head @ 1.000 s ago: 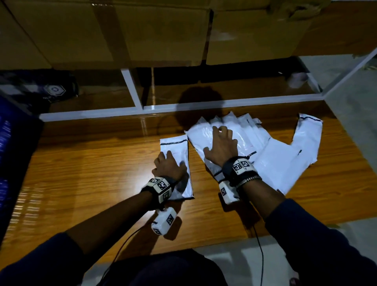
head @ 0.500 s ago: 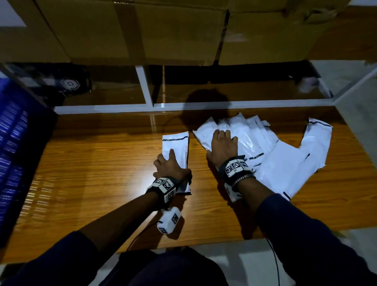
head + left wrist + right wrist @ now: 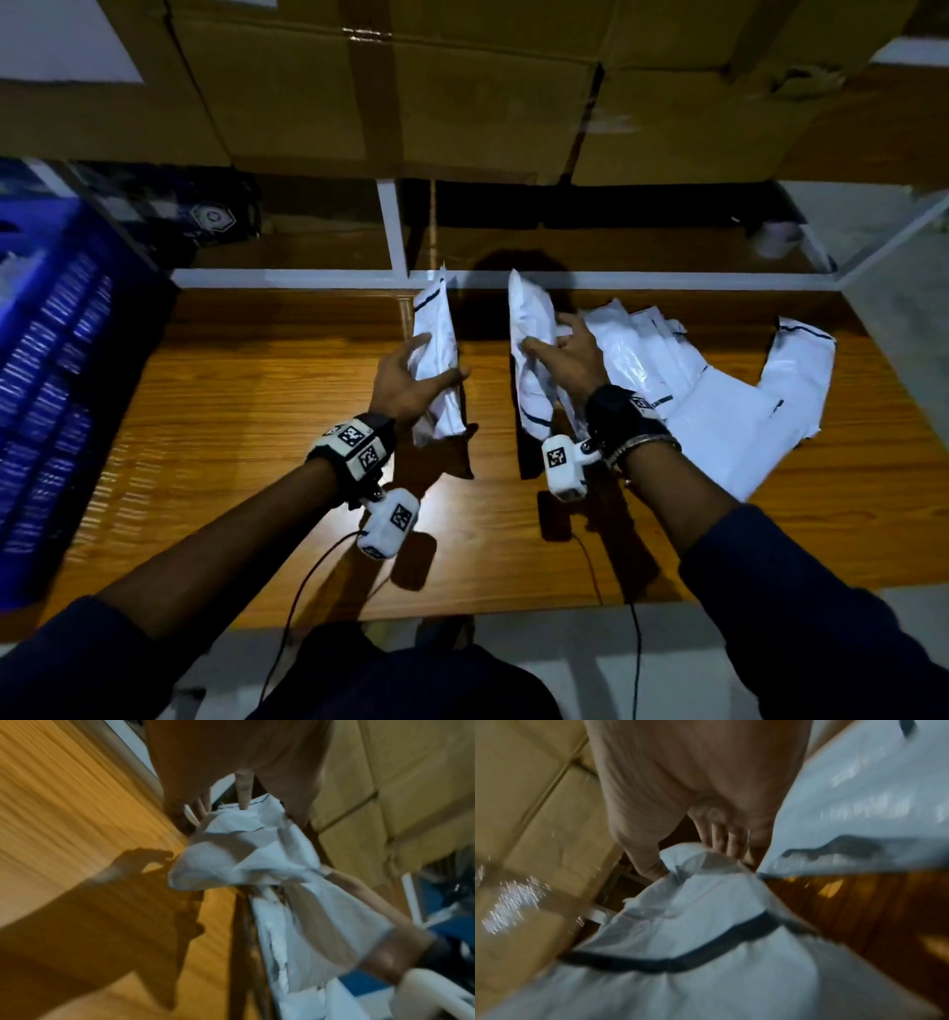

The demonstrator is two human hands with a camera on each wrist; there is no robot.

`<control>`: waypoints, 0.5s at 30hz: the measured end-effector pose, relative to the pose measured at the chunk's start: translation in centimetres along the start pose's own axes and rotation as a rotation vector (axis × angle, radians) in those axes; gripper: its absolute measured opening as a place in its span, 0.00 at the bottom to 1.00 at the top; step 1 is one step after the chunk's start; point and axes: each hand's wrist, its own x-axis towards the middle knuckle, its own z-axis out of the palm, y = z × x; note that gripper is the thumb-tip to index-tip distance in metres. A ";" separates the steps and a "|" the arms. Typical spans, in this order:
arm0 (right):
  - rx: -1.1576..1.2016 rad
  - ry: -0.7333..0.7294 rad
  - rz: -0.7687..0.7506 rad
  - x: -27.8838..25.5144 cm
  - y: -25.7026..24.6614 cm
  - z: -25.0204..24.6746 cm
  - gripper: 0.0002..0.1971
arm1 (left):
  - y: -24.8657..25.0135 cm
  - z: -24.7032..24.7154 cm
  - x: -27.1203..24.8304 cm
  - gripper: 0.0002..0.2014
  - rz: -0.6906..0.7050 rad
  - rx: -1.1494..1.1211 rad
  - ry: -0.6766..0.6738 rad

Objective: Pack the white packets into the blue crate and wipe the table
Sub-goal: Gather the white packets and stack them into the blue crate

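The left hand (image 3: 411, 383) is curled round one white packet (image 3: 435, 354), thumb on one face and fingers on the other, holding it upright and clear of the wooden table (image 3: 231, 437). The right hand (image 3: 562, 360) pinches a second packet (image 3: 531, 349) the same way, also raised on end, just beside the pile of remaining packets (image 3: 719, 406) that lies fanned out on the table's right half. The two hands are apart, each clamped on its own packet, with a bare strip of table between them. The blue crate (image 3: 56, 370) stands at the far left edge of the table, well apart from both hands, and some pale contents seem to lie inside it, though that part is too dim to be sure. The packets look thin, slick and crumpled, so a loose grip could let one slide out on the way across. The right hand's load has the longer way to go; carried low, it may drag over the table or catch the crate's wall. Lifting from the pile's edge may also pull neighbouring packets towards the table's near edge and onto the floor (image 3: 873, 632). Cardboard boxes (image 3: 462, 103) are stacked behind.
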 end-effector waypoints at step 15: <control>0.774 -0.702 0.299 -8.6 -8.8 16.2 0.28 | -0.5 -10.2 -5.0 0.17 0.034 -0.189 -0.094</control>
